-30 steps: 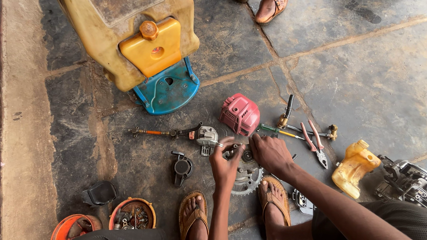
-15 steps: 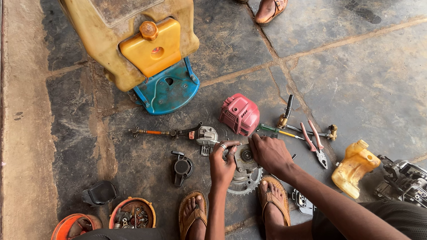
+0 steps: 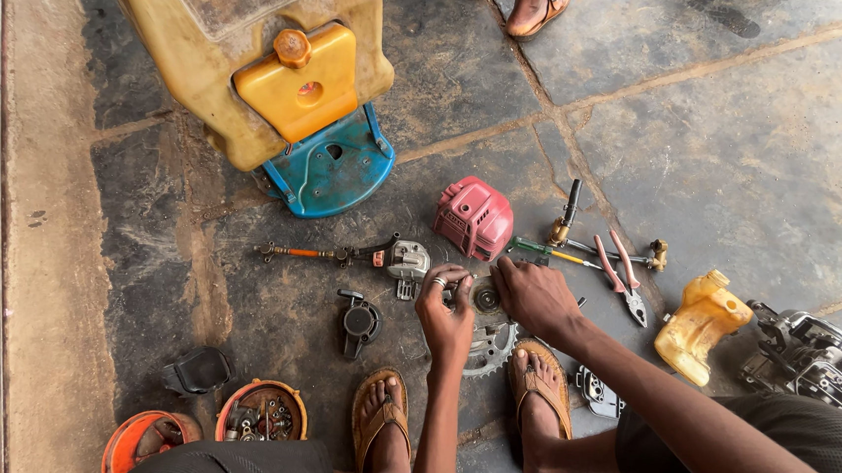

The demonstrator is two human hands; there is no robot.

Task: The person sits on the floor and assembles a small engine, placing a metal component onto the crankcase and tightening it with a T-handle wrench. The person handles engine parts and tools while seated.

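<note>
The small round metal part [image 3: 485,296] sits between your left hand [image 3: 445,317] and right hand [image 3: 533,296], both pinching it; a toothed sprocket [image 3: 488,348] lies just below them.

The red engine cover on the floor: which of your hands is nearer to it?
Right. The right hand lies just below the red engine cover, slightly to its right. The left hand sits lower, further from it, beside the small round metal part.
</note>
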